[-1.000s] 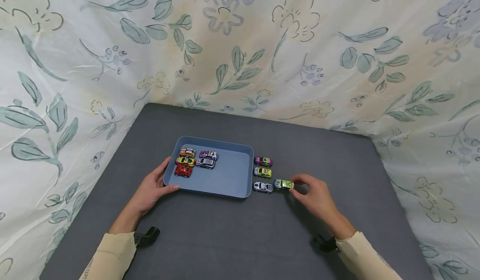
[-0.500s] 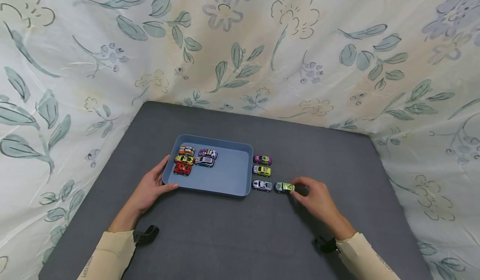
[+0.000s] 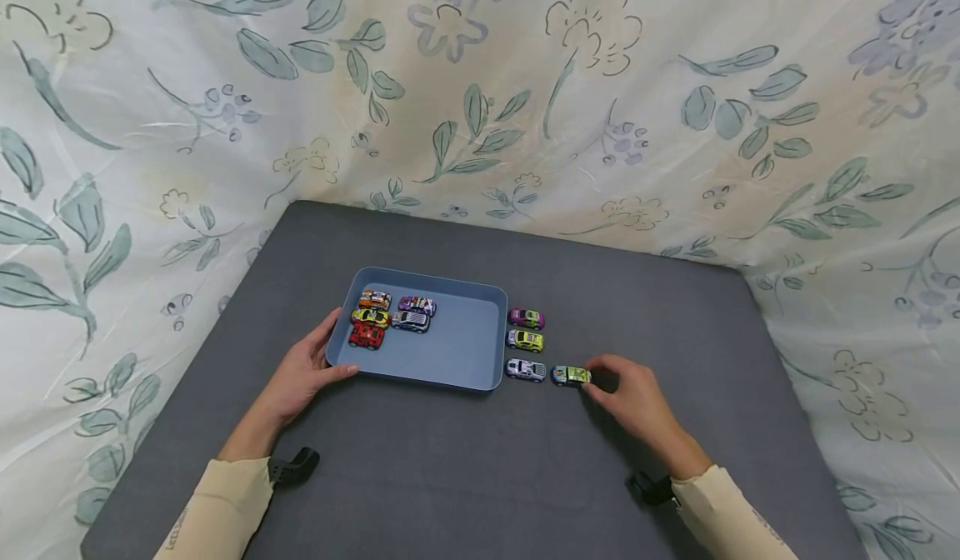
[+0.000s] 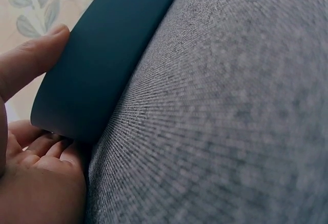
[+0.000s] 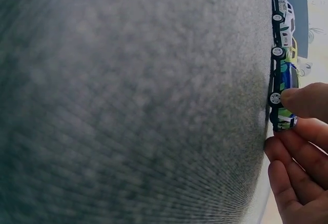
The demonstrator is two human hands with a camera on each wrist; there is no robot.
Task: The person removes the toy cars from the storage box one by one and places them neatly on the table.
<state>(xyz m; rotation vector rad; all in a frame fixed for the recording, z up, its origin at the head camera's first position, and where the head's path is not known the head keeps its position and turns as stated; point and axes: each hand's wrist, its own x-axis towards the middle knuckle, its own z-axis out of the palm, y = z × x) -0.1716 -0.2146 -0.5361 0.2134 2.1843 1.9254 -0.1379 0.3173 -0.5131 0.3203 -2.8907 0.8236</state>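
While the right hand pinches a car, tray edges stand apart.

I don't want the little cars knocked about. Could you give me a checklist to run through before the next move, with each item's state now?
1. Tray steadied: ok; the left hand grips its near left corner.
2. Green car held: ok; the right hand pinches the end away from the tray.
3. Firmness of that pinch: cannot tell; the pictures show contact, not force.
4. Green car apart from the silver car beside the tray: ok; the head view shows a gap.
5. Straight path from green car to tray unobstructed: not ok; that silver car stands between.
6. Five cars in the tray upright: ok, as far as shown.
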